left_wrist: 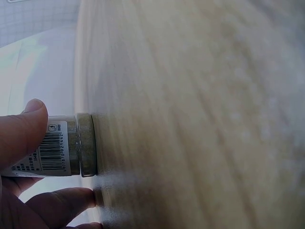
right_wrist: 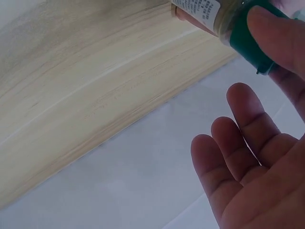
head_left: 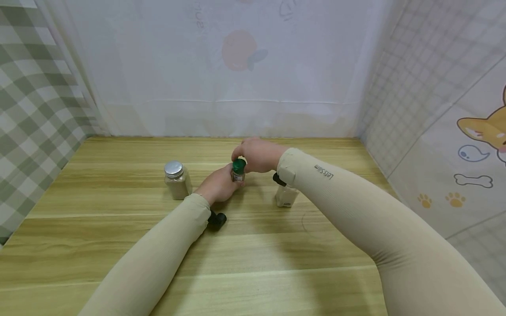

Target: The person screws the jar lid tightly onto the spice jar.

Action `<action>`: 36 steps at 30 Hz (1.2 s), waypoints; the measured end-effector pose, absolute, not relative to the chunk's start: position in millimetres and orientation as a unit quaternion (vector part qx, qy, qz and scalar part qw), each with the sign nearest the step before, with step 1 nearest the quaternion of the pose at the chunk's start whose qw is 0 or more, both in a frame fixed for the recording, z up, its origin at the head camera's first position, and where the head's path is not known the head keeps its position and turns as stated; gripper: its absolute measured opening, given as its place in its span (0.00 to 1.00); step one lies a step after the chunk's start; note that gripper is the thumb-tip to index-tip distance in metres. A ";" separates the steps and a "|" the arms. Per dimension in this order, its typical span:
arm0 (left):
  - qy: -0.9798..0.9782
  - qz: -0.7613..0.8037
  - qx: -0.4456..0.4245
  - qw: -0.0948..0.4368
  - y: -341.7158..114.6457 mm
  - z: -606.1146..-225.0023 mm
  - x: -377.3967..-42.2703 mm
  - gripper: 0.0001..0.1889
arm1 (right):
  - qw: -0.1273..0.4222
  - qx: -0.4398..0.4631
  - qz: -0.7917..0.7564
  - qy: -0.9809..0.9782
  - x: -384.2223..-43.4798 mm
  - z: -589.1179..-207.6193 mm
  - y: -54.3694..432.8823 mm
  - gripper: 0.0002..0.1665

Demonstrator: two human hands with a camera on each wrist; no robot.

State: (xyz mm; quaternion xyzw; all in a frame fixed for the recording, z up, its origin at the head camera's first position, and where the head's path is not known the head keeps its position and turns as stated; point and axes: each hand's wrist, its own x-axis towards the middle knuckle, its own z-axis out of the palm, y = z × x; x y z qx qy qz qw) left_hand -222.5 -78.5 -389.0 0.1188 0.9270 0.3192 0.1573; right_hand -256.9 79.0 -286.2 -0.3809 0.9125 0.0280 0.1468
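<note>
A small spice jar (head_left: 238,177) with a green cap (head_left: 239,165) stands upright at the middle of the table. My left hand (head_left: 221,184) grips the jar's body, thumb over the white barcode label (left_wrist: 55,150) in the left wrist view. The jar's base is right at the tabletop there. From above, my right hand (head_left: 261,154) pinches the green cap with thumb and index finger. In the right wrist view its other fingers (right_wrist: 248,107) extend away from the jar, and the cap (right_wrist: 248,43) sits on the jar's neck.
Left of my left hand is a square glass jar (head_left: 178,184) with a silver lid and light brown contents. Another clear jar (head_left: 285,197) stands partly hidden under my right wrist. A white wall sheet (head_left: 166,87) rises behind the wooden table (head_left: 253,289).
</note>
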 end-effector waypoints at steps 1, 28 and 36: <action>0.927 0.319 0.118 0.157 -78.5 -388.9 -222.5 0.31 | 0.147 -0.378 0.028 0.913 -256.7 -286.2 78.7 0.22; 0.926 0.322 0.113 0.161 -79.0 -385.2 -218.2 0.25 | 0.147 -0.367 0.063 0.916 -251.8 -287.3 72.8 0.16; 0.927 0.320 0.112 0.159 -78.4 -387.4 -219.2 0.27 | 0.148 -0.371 0.082 0.913 -250.0 -286.7 72.0 0.18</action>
